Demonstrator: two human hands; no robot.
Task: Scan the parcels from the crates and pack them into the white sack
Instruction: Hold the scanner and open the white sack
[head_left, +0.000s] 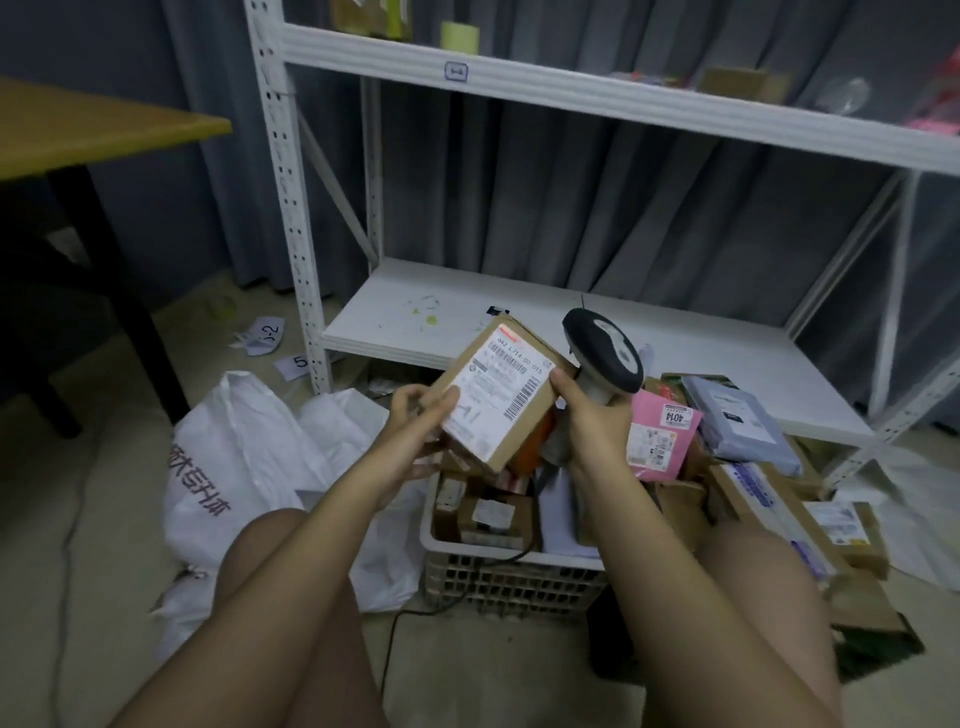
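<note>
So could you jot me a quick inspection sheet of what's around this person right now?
Surface: beige floor.
Job's things: labelled cardboard parcel held up; white crate full of parcels; white sack lying beside it.
Clutter: pink mailer, grey mailer, numbered paper slips.
Hands: left hand grips the parcel; right hand holds the barcode scanner, thumb on the parcel.
Cables: black cable by the crate.
Surroundings: white shelving, grey curtain, wooden table.

Count: one brown box (496, 392) held up, one scanner (602, 356), one white crate (498, 577), one white sack (244, 467), one pink parcel (657, 434), two hands.
</note>
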